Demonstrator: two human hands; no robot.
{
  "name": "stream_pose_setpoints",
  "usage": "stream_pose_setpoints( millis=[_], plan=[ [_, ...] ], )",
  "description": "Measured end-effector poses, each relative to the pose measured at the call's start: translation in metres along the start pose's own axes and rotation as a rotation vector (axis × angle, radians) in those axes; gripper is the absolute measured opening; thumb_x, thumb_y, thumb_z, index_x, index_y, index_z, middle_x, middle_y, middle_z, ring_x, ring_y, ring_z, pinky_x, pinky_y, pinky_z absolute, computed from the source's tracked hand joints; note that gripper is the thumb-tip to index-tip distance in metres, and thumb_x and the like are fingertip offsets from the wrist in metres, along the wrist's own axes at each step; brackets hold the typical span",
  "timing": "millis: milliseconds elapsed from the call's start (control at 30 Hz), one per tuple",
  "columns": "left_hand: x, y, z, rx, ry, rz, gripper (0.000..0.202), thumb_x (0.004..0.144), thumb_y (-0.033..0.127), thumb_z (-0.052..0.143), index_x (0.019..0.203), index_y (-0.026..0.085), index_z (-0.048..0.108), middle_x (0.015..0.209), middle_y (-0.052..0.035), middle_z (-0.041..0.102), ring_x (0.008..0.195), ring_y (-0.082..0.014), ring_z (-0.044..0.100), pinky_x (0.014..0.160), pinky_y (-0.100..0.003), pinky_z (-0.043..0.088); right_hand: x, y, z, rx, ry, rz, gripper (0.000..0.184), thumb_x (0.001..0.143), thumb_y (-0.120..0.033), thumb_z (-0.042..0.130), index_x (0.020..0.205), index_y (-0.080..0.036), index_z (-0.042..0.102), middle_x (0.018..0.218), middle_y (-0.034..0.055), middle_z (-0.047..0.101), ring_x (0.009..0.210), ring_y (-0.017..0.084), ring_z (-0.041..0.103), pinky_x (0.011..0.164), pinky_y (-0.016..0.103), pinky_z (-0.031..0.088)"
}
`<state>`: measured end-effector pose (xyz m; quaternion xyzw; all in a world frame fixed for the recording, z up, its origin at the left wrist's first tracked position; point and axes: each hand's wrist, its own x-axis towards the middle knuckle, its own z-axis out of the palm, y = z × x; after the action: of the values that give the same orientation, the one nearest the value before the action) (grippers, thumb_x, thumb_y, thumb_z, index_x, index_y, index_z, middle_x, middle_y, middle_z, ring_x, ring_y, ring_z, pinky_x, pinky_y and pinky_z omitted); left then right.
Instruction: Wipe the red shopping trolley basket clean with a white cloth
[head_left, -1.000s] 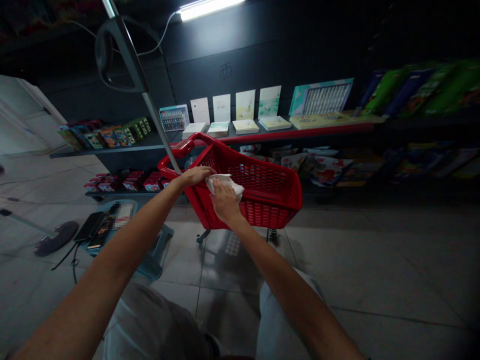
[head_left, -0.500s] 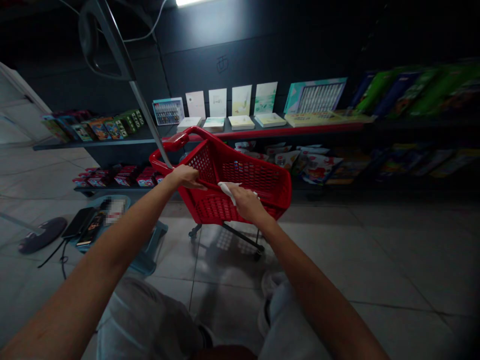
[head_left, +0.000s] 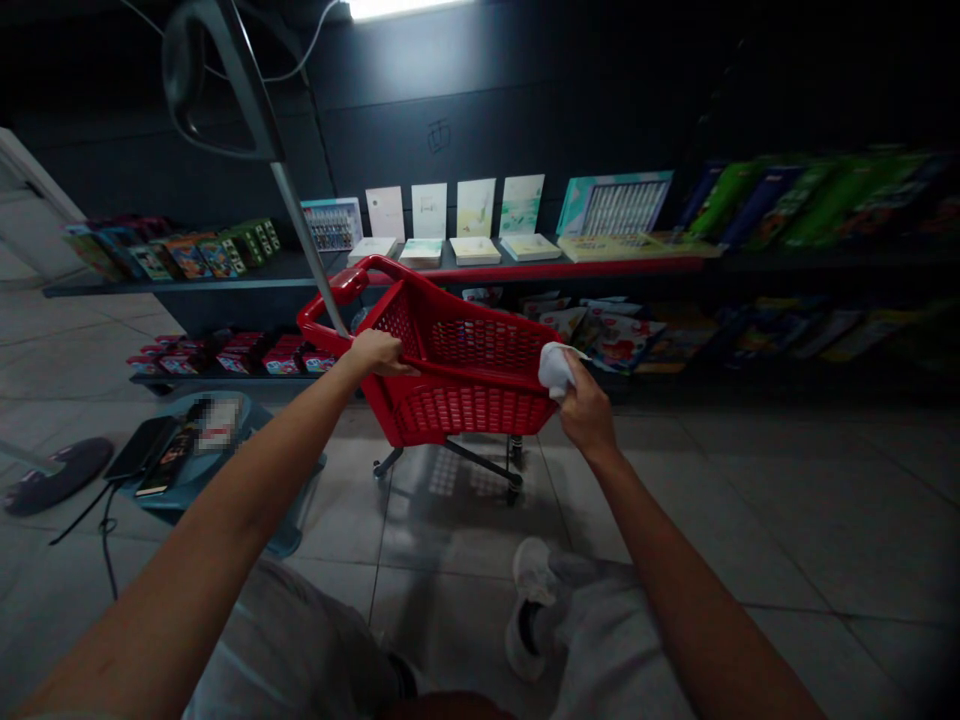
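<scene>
In front of me stands a red plastic shopping cart with perforated walls, its handle end toward the left. My left hand is closed around the near top rim, close to the handle. At the front right corner of the basket, my right hand grips a crumpled white cloth, which touches the end of the rim. The cart's inside looks bare where it shows. A grey metal pole with a loop-shaped grip rises behind the handle.
Behind the cart runs a dark shelf with books, boxes and several green and blue packs. Bagged goods lie on the lower level. At left are a blue stool holding dark devices, a dangling cable, and a round stand base.
My right hand has slid the white cloth rightward along the near rim to the front corner. My left hand keeps its hold on the rim. The view has shifted slightly.
</scene>
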<state>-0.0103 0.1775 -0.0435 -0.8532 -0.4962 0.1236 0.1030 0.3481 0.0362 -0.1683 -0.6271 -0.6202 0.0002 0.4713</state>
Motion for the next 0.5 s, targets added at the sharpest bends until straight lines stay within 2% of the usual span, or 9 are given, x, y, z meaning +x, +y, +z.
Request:
stream_pose_setpoints(
  millis=[167,233,300,400,500],
  plan=[
    [0.007,0.01,-0.003,0.037,-0.009,-0.024,0.084,0.081,0.089,0.048,0.11,0.017,0.082,0.11,-0.0212,0.078,0.107,-0.0367,0.073,0.087,-0.036,0.051,-0.001,0.046,-0.005,0.048,0.26,0.237,0.064,0.091,-0.022,0.044,0.154,-0.017,0.05,0.155,0.0125,0.055,0.143,0.026,0.053,0.121,0.044,0.041],
    [0.01,0.014,-0.003,0.029,0.005,-0.029,0.085,0.081,0.089,0.047,0.111,0.018,0.082,0.11,-0.0213,0.078,0.107,-0.0373,0.073,0.088,-0.036,0.051,0.003,0.066,-0.005,0.118,0.405,0.331,0.063,0.087,-0.021,0.047,0.15,-0.016,0.054,0.151,0.0138,0.058,0.14,0.027,0.055,0.121,0.047,0.04],
    [0.013,0.019,-0.003,0.018,0.021,-0.034,0.086,0.08,0.09,0.047,0.111,0.017,0.082,0.109,-0.0222,0.078,0.107,-0.0386,0.073,0.088,-0.038,0.052,0.007,0.082,-0.001,0.24,0.535,0.44,0.062,0.082,-0.02,0.05,0.143,-0.016,0.059,0.141,0.0129,0.064,0.132,0.026,0.06,0.117,0.048,0.044],
    [0.014,0.026,-0.005,0.001,0.029,-0.056,0.088,0.08,0.09,0.048,0.111,0.016,0.082,0.109,-0.0234,0.077,0.107,-0.0397,0.073,0.087,-0.039,0.052,0.011,0.089,0.019,0.531,0.612,0.673,0.055,0.071,-0.022,0.056,0.126,-0.017,0.065,0.116,0.0071,0.071,0.105,0.023,0.07,0.093,0.04,0.06],
    [0.014,0.033,-0.012,0.004,0.019,-0.044,0.085,0.083,0.088,0.048,0.112,0.015,0.082,0.112,-0.0229,0.077,0.108,-0.0383,0.073,0.087,-0.037,0.053,0.014,0.07,0.055,0.794,0.56,0.798,0.045,0.063,-0.022,0.06,0.108,-0.018,0.064,0.095,0.0008,0.067,0.082,0.016,0.068,0.066,0.025,0.058]
  ],
)
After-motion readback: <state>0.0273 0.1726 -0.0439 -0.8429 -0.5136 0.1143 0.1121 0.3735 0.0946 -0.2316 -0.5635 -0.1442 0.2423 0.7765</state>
